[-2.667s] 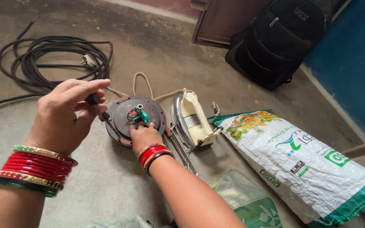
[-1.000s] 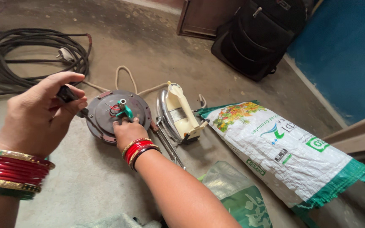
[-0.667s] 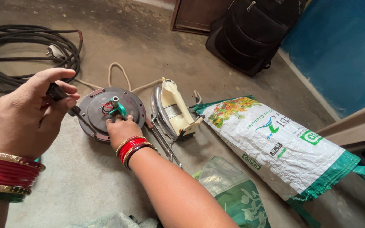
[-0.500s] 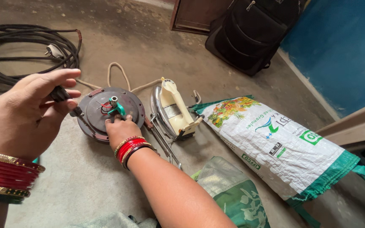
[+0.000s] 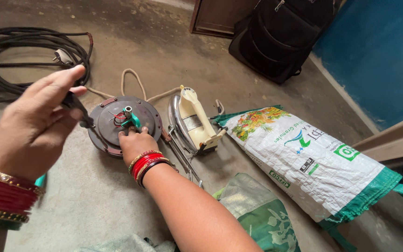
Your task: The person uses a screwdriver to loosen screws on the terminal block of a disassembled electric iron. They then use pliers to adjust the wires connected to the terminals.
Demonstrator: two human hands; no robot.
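Observation:
A round dark metal plate [image 5: 138,111] with red and green wires and a small silver post at its middle lies on the concrete floor. My right hand [image 5: 135,143] rests on its near edge, fingers at the green part by the post. My left hand [image 5: 38,128] is raised to the left of the plate and pinches a small dark tool [image 5: 81,109] whose tip points at the plate's left rim. Just right of the plate a cream and chrome iron cover [image 5: 191,122] lies on its side, its beige cord [image 5: 131,77] looping behind.
A coil of black cable [image 5: 10,51] with a white plug lies at the far left. A printed white sack [image 5: 313,161] lies to the right, a green cloth bag [image 5: 257,214] near my right arm, a black backpack [image 5: 285,35] by a blue wall at the back.
The view has drifted a little. My left hand with the tool has shifted slightly over the plate's left side. My right hand stays on the plate.

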